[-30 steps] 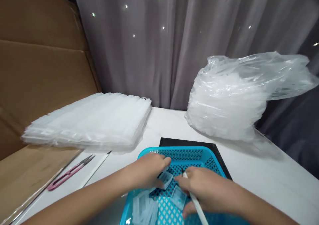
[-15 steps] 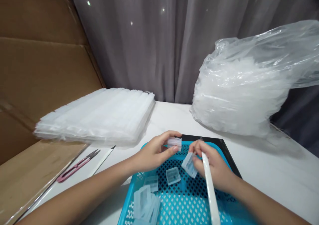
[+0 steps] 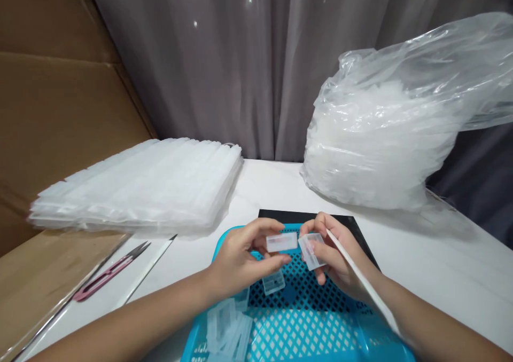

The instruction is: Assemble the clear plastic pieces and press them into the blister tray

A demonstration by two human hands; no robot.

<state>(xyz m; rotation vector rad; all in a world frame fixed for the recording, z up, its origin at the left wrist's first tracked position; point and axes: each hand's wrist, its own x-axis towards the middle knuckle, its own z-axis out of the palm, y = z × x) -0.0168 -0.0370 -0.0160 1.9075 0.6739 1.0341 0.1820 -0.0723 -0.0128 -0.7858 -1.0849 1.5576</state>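
My left hand (image 3: 250, 252) pinches a small clear plastic case (image 3: 281, 242) between thumb and fingers, long side facing me. Close beside it, my right hand (image 3: 340, 252) grips another clear plastic case (image 3: 310, 251), tilted, with its inner compartment showing. A long thin white stick (image 3: 371, 292) also runs through the right hand and back over the wrist; its far end is hidden by the fingers. Both hands are above a turquoise perforated basket (image 3: 304, 327). In it lie a single clear case (image 3: 273, 282) and several piled cases (image 3: 229, 330) at the left.
Pink thread snips (image 3: 110, 274) and a slim white strip with a dark tip (image 3: 148, 268) lie left on the white table. Behind are a stack of white plastic sleeves (image 3: 140, 183) and a bulging clear bag (image 3: 368, 148). A black flat panel (image 3: 276, 213) lies beneath the basket. Cardboard (image 3: 52, 111) stands left.
The case in my left hand has turned to show its long side. My right hand has brought its case up closer to the left one, and the white stick has swung to the right.
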